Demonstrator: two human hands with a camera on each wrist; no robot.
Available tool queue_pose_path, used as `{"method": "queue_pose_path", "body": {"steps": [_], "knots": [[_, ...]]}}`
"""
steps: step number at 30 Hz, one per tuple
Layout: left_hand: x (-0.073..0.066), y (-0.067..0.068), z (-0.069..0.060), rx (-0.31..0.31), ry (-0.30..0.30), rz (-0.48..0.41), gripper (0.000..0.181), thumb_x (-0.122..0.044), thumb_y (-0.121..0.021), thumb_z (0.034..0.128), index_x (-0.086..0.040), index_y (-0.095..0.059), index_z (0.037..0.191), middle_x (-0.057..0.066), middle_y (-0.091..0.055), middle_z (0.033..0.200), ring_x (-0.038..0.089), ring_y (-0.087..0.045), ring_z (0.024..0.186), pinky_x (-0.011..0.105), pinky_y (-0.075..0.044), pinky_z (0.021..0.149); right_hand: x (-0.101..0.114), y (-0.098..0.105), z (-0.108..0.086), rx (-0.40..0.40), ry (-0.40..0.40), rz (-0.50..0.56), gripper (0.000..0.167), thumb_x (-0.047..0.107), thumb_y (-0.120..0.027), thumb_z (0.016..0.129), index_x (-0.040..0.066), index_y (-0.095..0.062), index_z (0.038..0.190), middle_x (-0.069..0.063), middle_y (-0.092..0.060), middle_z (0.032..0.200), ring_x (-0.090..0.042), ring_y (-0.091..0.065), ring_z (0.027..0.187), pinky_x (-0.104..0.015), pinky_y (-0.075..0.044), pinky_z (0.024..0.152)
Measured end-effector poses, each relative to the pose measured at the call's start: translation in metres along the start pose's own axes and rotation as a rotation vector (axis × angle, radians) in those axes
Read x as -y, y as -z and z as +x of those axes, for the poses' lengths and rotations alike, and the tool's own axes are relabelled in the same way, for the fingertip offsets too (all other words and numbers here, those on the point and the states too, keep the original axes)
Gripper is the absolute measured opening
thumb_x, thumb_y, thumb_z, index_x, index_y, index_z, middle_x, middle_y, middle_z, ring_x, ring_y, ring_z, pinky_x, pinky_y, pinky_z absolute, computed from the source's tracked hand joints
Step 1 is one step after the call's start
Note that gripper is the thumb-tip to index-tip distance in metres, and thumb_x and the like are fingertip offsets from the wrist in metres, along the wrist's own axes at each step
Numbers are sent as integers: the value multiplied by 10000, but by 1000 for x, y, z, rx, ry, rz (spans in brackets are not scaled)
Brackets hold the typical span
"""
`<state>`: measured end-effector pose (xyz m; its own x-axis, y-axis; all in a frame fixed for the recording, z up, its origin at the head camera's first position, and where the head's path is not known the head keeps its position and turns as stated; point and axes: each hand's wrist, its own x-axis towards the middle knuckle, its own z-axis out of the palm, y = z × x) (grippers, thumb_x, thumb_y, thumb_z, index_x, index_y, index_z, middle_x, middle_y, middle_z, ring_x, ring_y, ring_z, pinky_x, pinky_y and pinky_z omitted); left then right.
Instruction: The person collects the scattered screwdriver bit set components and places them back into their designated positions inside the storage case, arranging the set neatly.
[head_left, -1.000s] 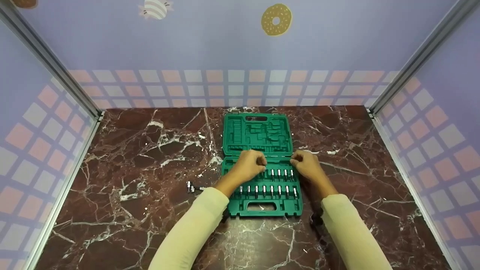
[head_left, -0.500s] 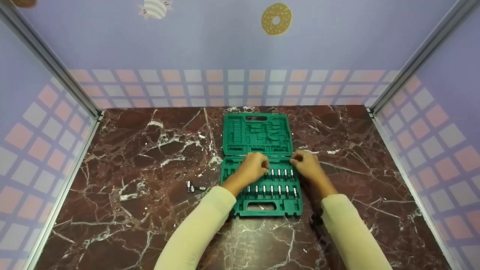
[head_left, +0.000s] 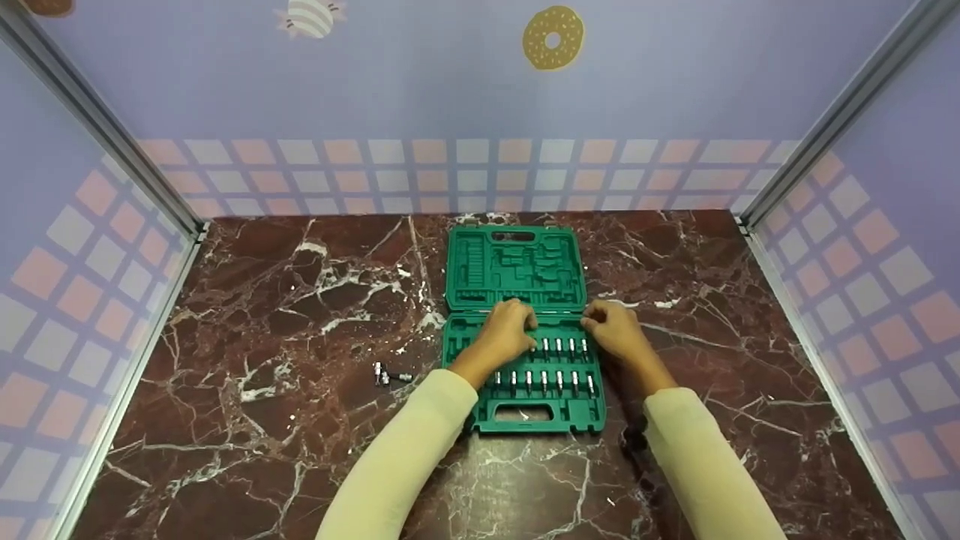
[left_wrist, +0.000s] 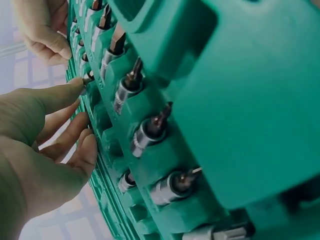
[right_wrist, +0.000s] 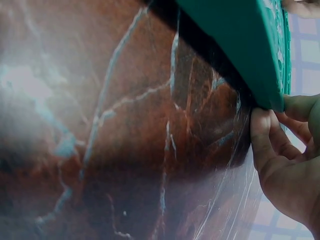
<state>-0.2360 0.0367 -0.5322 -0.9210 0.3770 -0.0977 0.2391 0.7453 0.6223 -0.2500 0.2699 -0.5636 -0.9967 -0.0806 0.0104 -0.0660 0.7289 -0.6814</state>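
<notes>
A green tool case (head_left: 517, 415) lies unfolded on the table, with silver bit sockets (head_left: 544, 381) in two rows of its near half. My left hand (head_left: 506, 330) is over the far row. Its thumb and fingers pinch a bit socket (left_wrist: 88, 77) seated in that row, as the left wrist view shows; the fingertips behind are partly hidden. At the case's right edge near the hinge, my right hand (head_left: 615, 330) grips the rim between thumb and fingers, seen closely in the right wrist view (right_wrist: 282, 102).
Left of the case, a few loose bit sockets (head_left: 385, 375) lie on the dark red marble tabletop (head_left: 262, 315). The lid (head_left: 516, 262), with moulded recesses, lies flat behind. Patterned panels (head_left: 420, 172) stand at the back and both sides.
My left hand has shifted a little to the right along the far row, uncovering more of the case's left side. My right hand stays at the edge.
</notes>
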Motion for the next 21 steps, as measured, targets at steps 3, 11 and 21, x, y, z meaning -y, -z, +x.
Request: {"method": "queue_pose_path", "body": {"steps": [3, 11, 21], "knots": [[1, 0, 2, 11, 40, -47, 246, -138, -836, 875, -67, -736, 1088, 75, -664, 1062, 239, -626, 1018, 405, -561, 889, 0, 1, 0, 10, -6, 8, 88, 86, -696, 937, 4, -720, 957, -202, -737, 1118, -387, -668, 1050, -555, -522, 942], [-1, 0, 4, -2, 73, -76, 232, -119, -850, 857, -67, -751, 1060, 75, -704, 1048, 227, -668, 983, 390, -585, 847, -1, 2, 0, 15, -11, 14, 96, 92, -702, 931, 4, -717, 965, -208, -731, 1146, -396, -662, 1072, -555, -520, 949], [-5, -3, 4, -62, 110, -102, 178, -53, -851, 839, -63, -757, 989, 79, -735, 1063, 234, -688, 946, 391, -597, 807, 0, 2, -2, 9, -4, 7, 77, 96, -701, 942, 22, -716, 960, -195, -735, 1127, -369, -664, 1015, -549, -524, 904]]}}
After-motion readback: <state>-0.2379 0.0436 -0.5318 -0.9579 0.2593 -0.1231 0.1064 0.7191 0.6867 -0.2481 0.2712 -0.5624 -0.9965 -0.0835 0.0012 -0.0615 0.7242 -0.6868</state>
